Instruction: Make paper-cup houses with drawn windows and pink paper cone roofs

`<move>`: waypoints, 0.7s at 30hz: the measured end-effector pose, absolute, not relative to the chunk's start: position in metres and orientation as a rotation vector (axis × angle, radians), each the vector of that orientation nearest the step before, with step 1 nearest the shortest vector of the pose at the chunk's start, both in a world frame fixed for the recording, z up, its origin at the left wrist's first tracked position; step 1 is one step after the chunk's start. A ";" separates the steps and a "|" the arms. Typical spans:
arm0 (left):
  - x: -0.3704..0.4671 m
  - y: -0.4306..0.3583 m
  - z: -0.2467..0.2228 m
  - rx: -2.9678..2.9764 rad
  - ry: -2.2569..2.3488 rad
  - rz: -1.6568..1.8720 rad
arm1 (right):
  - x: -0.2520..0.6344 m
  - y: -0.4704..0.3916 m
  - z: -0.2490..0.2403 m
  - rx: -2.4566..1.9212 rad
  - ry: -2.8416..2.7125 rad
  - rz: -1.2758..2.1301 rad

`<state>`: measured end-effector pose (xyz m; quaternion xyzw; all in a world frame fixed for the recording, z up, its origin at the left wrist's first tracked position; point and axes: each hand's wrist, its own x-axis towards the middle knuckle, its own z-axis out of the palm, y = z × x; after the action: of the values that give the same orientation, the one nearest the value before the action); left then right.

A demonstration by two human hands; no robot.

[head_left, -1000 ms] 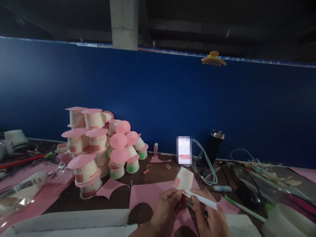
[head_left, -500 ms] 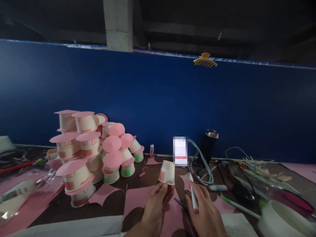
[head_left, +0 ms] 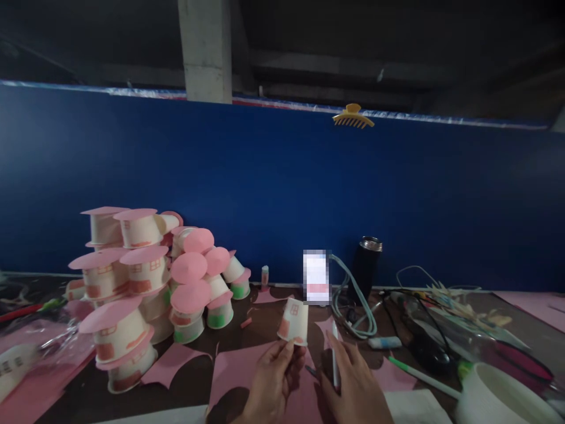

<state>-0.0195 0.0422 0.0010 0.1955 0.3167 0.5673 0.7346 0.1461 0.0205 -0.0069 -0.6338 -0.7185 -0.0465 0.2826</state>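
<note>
My left hand [head_left: 276, 377] pinches a small white paper cup [head_left: 295, 321] by its rim. The cup stands upside down, with a red window and red patches drawn on its side. Close by on the right, my right hand [head_left: 355, 380] has a white marker [head_left: 335, 359] between its thumb and fingers. A dark pointed tip [head_left: 311, 371] shows between the hands; the rest of it is hidden. Beneath both hands lies pink paper [head_left: 238, 365] with curved cut-outs.
Several decorated cups with pink paper discs [head_left: 117, 327] are stacked at left. A lit phone [head_left: 316, 277], a teal cable [head_left: 368, 318] and a black bottle [head_left: 365, 271] stand or lie behind. On the right are a mouse [head_left: 430, 350], a green-tipped stick [head_left: 424, 376] and a white bowl [head_left: 494, 394].
The view has shifted slightly, moving the stacked cups left and down. The marker has turned more upright in my right hand. My left hand still holds the cup.
</note>
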 end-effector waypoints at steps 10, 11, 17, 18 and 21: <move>-0.019 0.045 -0.005 0.505 0.760 1.202 | 0.154 0.022 0.000 -1.935 -1.919 -0.092; -0.019 0.045 -0.005 0.515 0.769 1.204 | 0.154 0.022 0.002 -1.963 -1.916 -0.083; -0.022 0.048 -0.006 0.586 0.851 1.263 | 0.155 0.021 0.010 -2.076 -1.911 -0.075; -0.022 0.048 -0.006 0.599 0.863 1.264 | 0.155 0.021 0.010 -2.090 -1.916 -0.077; -0.022 0.049 -0.010 0.641 0.873 1.279 | 0.156 0.021 0.009 -2.113 -1.926 -0.099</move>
<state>-0.0224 0.0493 -0.0100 0.2842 0.3870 0.5672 0.6691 0.1556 0.0215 0.0093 -0.7313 -0.6666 -0.0342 0.1402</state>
